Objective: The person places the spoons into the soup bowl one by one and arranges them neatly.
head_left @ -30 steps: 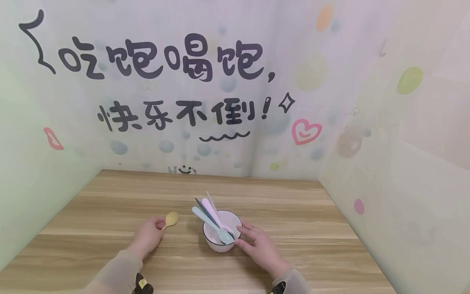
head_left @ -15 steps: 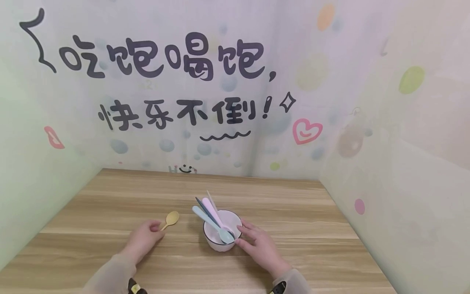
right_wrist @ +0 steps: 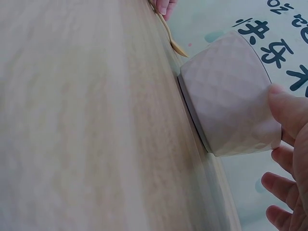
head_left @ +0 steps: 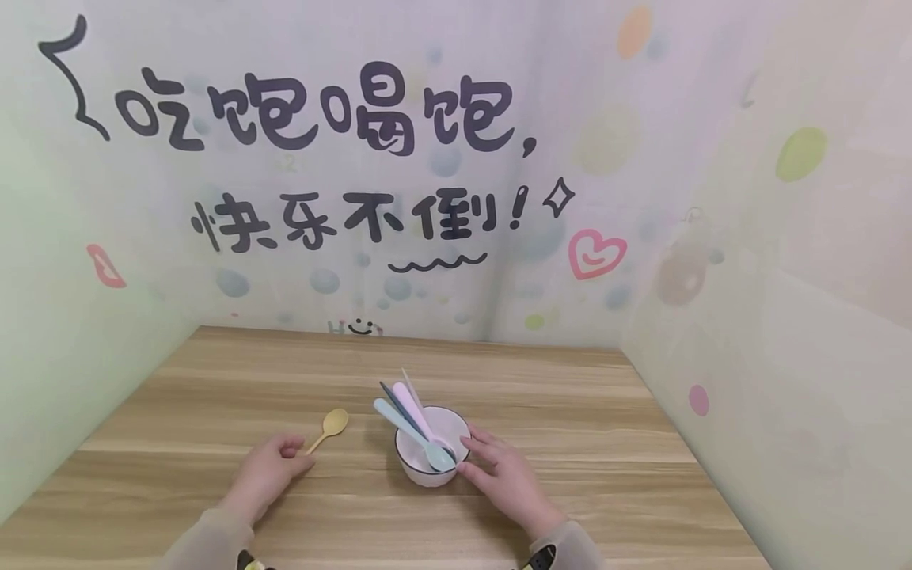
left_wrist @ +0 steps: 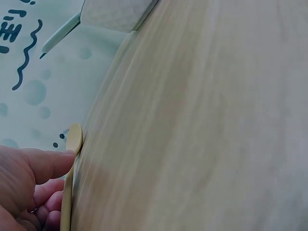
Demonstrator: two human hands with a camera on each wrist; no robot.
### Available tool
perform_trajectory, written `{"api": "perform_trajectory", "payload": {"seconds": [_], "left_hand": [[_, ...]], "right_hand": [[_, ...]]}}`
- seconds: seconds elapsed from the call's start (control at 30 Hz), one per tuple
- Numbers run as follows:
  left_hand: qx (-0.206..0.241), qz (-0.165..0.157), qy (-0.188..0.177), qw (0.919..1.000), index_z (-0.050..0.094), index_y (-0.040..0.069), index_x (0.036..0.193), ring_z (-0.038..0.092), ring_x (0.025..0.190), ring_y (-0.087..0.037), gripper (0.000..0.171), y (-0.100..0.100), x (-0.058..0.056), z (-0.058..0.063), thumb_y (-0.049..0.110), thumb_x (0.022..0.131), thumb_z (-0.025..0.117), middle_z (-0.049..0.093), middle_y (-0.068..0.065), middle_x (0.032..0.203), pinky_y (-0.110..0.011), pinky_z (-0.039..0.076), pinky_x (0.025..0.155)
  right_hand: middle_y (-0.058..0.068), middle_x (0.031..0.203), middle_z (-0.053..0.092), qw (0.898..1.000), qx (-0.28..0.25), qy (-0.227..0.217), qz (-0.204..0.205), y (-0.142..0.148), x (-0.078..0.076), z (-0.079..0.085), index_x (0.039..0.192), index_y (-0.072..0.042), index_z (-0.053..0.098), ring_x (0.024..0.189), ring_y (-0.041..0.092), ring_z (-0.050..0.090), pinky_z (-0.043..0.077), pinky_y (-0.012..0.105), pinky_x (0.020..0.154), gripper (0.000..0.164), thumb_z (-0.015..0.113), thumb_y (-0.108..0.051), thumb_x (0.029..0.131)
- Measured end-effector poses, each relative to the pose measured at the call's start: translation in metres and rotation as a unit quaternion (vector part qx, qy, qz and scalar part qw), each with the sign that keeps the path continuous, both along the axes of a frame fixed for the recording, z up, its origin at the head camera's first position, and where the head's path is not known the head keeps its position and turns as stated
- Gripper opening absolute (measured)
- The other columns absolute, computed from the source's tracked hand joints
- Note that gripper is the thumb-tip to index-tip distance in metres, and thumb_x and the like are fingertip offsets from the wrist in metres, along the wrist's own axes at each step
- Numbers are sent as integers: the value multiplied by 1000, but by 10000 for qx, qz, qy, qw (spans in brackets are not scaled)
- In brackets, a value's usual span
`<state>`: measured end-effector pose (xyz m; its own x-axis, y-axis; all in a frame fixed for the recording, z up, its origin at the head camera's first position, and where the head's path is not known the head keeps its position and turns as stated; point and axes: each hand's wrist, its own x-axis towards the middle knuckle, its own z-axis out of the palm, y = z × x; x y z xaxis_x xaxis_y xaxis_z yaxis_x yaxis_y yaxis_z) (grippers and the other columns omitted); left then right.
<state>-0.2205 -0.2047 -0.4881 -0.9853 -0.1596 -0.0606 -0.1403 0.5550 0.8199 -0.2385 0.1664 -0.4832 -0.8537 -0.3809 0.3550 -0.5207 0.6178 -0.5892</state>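
A yellow spoon (head_left: 334,422) lies on the table, left of a white bowl (head_left: 423,478) with a dark rim. My left hand (head_left: 265,473) is at the handle end of this spoon, fingers loosely bent. In the left wrist view its thumb overlaps the yellow spoon (left_wrist: 73,138) near the neck. The bowl holds a light blue spoon (head_left: 439,458), a pink spoon (head_left: 407,401), a dark blue handle (head_left: 403,404) and a thin pale handle, all leaning to the back left. My right hand (head_left: 507,482) holds the bowl's right side, thumb and finger at the rim.
The wood-grain table (head_left: 563,396) is bounded by a lettered back wall (head_left: 456,309) and pale side walls. A dark band (head_left: 543,556) sits on the right wrist and another on the left.
My left hand has drawn back along the handle toward the front left, uncovering more of the yellow spoon, which stays in place. The right hand and the bowl have not moved.
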Motion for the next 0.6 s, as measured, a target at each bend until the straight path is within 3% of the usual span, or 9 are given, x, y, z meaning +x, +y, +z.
{"api": "perform_trajectory", "payload": {"seconds": [0.17, 0.3, 0.47, 0.6], "left_hand": [[32, 18, 29, 10000, 56, -8, 122, 55, 103, -33, 52, -1, 0, -2, 22, 83, 73, 59, -22, 112, -51, 42, 88], [-199, 30, 87, 9998, 60, -5, 118, 57, 100, -31, 49, -1, 0, -5, 24, 82, 73, 62, -17, 109, -49, 43, 85], [-594, 59, 258, 9979, 67, 1, 105, 58, 88, -22, 32, -1, -1, -8, 22, 82, 73, 66, -7, 97, -41, 42, 76], [-735, 58, 340, 9967, 69, 5, 97, 57, 86, -21, 21, -1, -1, -9, 20, 84, 71, 66, -5, 94, -41, 40, 75]], "right_hand": [[4, 141, 52, 10000, -10, -3, -1, -1, 0, 0, 126, -12, 64, 128, 25, 48, 37, 45, 103, 51, 65, -46, 88], [3, 141, 52, 10000, 3, 5, -14, -1, 0, 0, 126, -12, 64, 128, 25, 48, 38, 45, 103, 50, 66, -44, 88], [2, 140, 52, 10000, 17, 24, -23, 0, 1, 0, 126, -13, 64, 128, 25, 49, 38, 45, 103, 50, 66, -44, 88], [2, 141, 51, 10000, 21, 12, -3, 0, 1, 0, 127, -13, 64, 128, 25, 48, 38, 45, 103, 51, 65, -45, 88]]}}
